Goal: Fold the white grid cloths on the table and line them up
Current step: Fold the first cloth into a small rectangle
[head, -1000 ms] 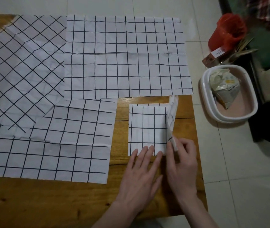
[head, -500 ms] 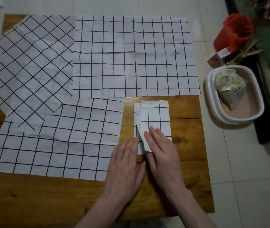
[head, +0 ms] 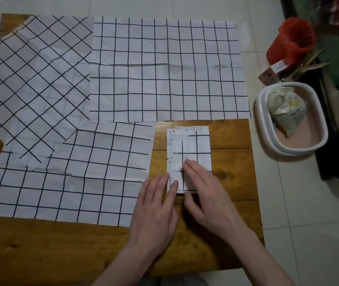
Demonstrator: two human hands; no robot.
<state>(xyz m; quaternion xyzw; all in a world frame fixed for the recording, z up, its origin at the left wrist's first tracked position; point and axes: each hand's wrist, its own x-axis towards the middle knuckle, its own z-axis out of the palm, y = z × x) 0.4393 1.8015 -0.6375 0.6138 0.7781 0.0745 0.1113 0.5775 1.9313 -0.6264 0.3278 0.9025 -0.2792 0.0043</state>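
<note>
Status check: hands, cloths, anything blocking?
Left hand and right hand flat, pressing the folded cloth. Three cloths lie unfolded. Nothing blocking.

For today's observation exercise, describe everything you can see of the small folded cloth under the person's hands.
The folded cloth is white with black grid lines, thin and creased. It lies flat as a narrow upright rectangle on the wooden table, its stacked layers stepped along the left and top edges. The right hand presses its lower part; the left hand touches its lower left corner.
</note>
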